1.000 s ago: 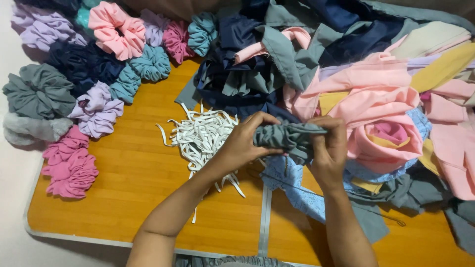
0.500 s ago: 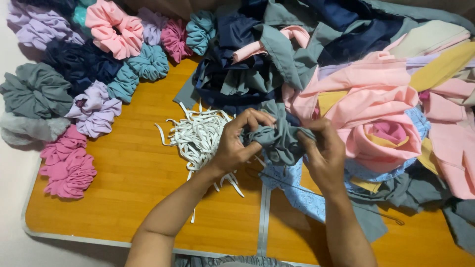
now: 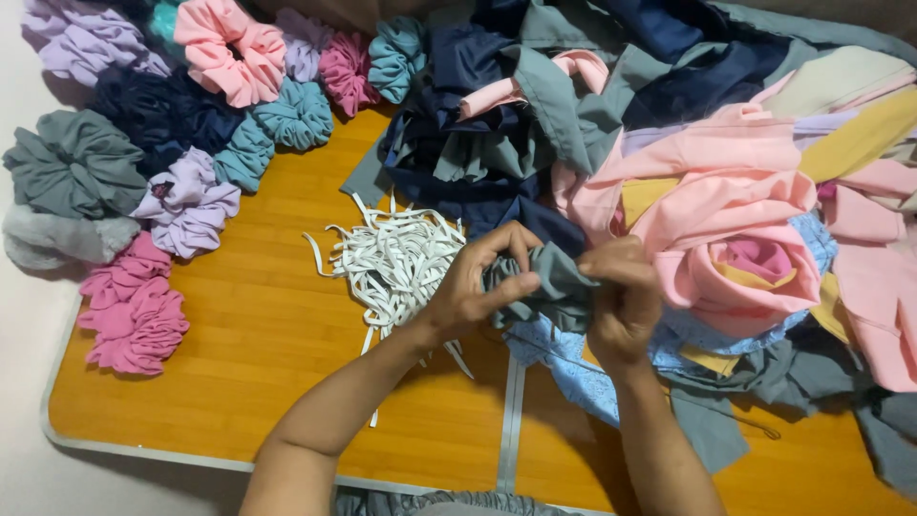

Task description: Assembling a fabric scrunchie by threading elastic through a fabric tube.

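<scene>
Both hands, the left hand (image 3: 478, 287) and right hand (image 3: 621, 301), pinch a bunched grey-green fabric tube (image 3: 544, 287) just above the bench (image 3: 258, 334); it looks light, soft and floppy, best held at its gathered edges.

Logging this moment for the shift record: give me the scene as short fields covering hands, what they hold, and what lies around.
left hand: grips the bunched grey-green fabric piece from the left
right hand: pinches the same piece from the right
white elastic strips: loose pile just left of the hands
finished scrunchies: rows along the table's left side in pink, lilac, teal, navy, grey
fabric heap: pink, navy, grey, yellow cloth, upper right
light blue cloth: under the hands
wooden table: orange-brown, metal edge
</scene>
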